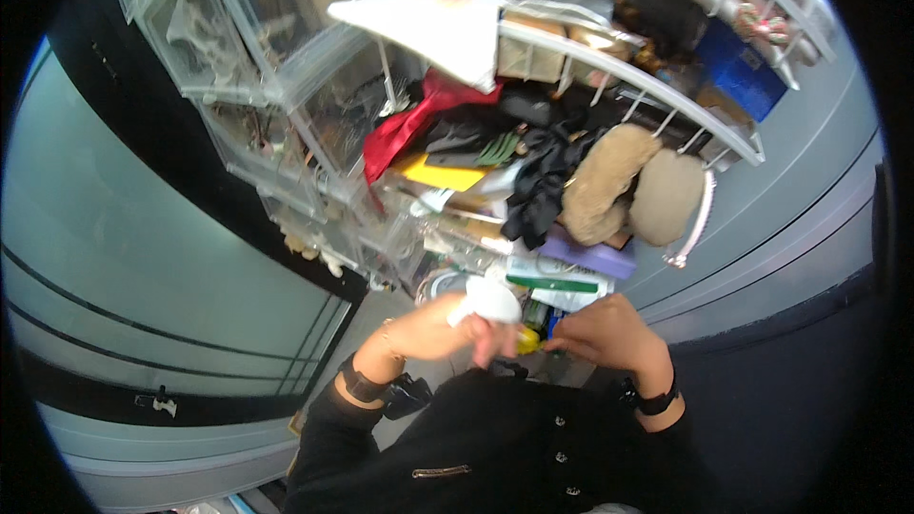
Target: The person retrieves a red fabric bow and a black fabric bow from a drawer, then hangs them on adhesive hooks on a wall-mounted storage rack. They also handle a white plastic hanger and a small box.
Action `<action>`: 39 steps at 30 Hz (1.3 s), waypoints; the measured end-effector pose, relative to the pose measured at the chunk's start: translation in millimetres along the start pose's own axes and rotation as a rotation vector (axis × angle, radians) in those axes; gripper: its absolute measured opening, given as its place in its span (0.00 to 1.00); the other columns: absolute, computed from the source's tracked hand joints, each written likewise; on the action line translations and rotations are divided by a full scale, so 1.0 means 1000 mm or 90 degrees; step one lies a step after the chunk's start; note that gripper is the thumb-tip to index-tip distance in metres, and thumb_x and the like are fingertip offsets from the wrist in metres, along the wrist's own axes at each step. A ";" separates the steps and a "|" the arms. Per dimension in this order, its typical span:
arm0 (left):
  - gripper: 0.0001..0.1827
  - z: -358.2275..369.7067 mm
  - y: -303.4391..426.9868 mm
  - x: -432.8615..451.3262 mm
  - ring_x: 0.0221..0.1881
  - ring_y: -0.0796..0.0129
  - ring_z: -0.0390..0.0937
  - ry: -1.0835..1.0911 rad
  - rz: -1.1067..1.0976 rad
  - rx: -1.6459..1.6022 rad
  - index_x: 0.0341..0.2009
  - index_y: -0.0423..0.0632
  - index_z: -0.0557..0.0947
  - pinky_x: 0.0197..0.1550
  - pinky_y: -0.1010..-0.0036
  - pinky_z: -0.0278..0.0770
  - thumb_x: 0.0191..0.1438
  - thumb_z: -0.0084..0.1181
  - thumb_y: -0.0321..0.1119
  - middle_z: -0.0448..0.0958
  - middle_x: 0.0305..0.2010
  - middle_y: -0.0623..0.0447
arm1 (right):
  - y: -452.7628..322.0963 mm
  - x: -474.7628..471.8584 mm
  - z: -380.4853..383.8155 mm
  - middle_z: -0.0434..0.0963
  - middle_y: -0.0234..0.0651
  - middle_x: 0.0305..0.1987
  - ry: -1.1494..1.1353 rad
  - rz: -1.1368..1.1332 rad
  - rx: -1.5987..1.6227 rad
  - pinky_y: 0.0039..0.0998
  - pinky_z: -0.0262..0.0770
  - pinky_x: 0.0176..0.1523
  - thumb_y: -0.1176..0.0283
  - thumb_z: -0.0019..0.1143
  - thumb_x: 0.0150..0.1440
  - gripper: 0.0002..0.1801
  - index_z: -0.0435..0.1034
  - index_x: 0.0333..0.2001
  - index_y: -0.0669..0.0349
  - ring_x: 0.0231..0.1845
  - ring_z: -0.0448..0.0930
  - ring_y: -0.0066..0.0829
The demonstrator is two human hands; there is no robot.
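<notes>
My left hand is shut on a rounded white object, too blurred to name more exactly. To its right, my right hand is bent downward with its fingertips beside a small yellow item; whether it grips anything cannot be told. A blue item shows between the hands. Just above them lie a green strip on a white and blue packet and a purple box. A round container stands partly behind my left hand.
Ahead rises a white wire rack with black cloth, red satin cloth, a tan fluffy item and a blue box. Clear plastic bins are stacked at the upper left. A frosted-glass door stands left, a grey panelled surface right.
</notes>
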State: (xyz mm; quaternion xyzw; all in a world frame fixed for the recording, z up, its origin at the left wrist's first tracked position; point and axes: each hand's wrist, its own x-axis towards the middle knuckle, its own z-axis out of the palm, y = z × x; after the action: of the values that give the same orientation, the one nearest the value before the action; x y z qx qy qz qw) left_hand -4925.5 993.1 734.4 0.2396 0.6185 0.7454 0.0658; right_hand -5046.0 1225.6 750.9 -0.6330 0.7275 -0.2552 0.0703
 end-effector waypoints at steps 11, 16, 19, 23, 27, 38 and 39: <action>0.14 -0.038 -0.148 -0.181 0.33 0.74 0.70 0.738 -0.197 -0.455 0.51 0.39 0.66 0.37 0.77 0.72 0.61 0.36 0.29 0.69 0.33 0.55 | -0.001 0.031 0.102 0.77 0.39 0.27 -0.205 0.171 0.141 0.36 0.72 0.33 0.65 0.48 0.56 0.11 0.71 0.40 0.57 0.29 0.77 0.42; 0.15 -0.001 -0.220 -0.259 0.25 0.75 0.67 0.650 -0.271 -0.521 0.51 0.41 0.67 0.29 0.77 0.71 0.62 0.36 0.30 0.71 0.31 0.55 | 0.000 0.010 0.133 0.77 0.40 0.30 -0.274 0.198 0.165 0.37 0.71 0.36 0.65 0.48 0.56 0.12 0.69 0.42 0.59 0.33 0.77 0.42; 0.16 0.020 -0.240 -0.284 0.23 0.76 0.66 0.837 -0.520 -0.512 0.53 0.45 0.67 0.26 0.78 0.70 0.63 0.38 0.35 0.71 0.31 0.56 | -0.005 -0.004 0.147 0.77 0.43 0.32 -0.269 0.210 0.213 0.38 0.71 0.38 0.66 0.49 0.55 0.14 0.69 0.43 0.61 0.35 0.77 0.45; 0.16 0.050 -0.230 -0.323 0.19 0.77 0.63 0.800 -0.467 -0.378 0.55 0.52 0.67 0.23 0.84 0.68 0.63 0.38 0.36 0.69 0.28 0.59 | -0.018 -0.017 0.170 0.77 0.44 0.34 -0.297 0.241 0.264 0.38 0.71 0.39 0.66 0.50 0.55 0.14 0.69 0.43 0.61 0.37 0.77 0.46; 0.16 0.063 -0.209 -0.371 0.18 0.80 0.60 0.838 -0.428 -0.471 0.54 0.54 0.68 0.18 0.84 0.59 0.62 0.41 0.38 0.67 0.25 0.62 | -0.037 -0.024 0.188 0.77 0.46 0.35 -0.340 0.240 0.262 0.37 0.71 0.40 0.66 0.51 0.55 0.15 0.69 0.44 0.62 0.38 0.77 0.46; 0.06 0.151 -0.263 -0.566 0.14 0.69 0.63 0.951 -0.644 -0.165 0.34 0.49 0.74 0.17 0.73 0.63 0.55 0.43 0.31 0.68 0.17 0.56 | -0.081 0.025 0.245 0.78 0.41 0.30 -0.443 0.174 0.212 0.34 0.72 0.38 0.63 0.51 0.55 0.16 0.69 0.44 0.60 0.34 0.79 0.39; 0.07 0.166 -0.267 -0.596 0.14 0.69 0.63 0.711 -0.708 0.364 0.30 0.48 0.74 0.17 0.70 0.62 0.54 0.44 0.34 0.70 0.18 0.54 | -0.087 0.032 0.253 0.79 0.40 0.29 -0.434 0.154 0.196 0.34 0.73 0.38 0.63 0.51 0.55 0.16 0.70 0.44 0.60 0.34 0.79 0.39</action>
State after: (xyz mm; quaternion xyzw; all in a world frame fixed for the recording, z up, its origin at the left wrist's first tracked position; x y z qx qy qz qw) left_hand -4383.3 965.6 335.5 -0.4971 0.7535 0.4279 0.0444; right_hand -4867.3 1117.3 580.1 -0.5735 0.6848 -0.1263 0.4315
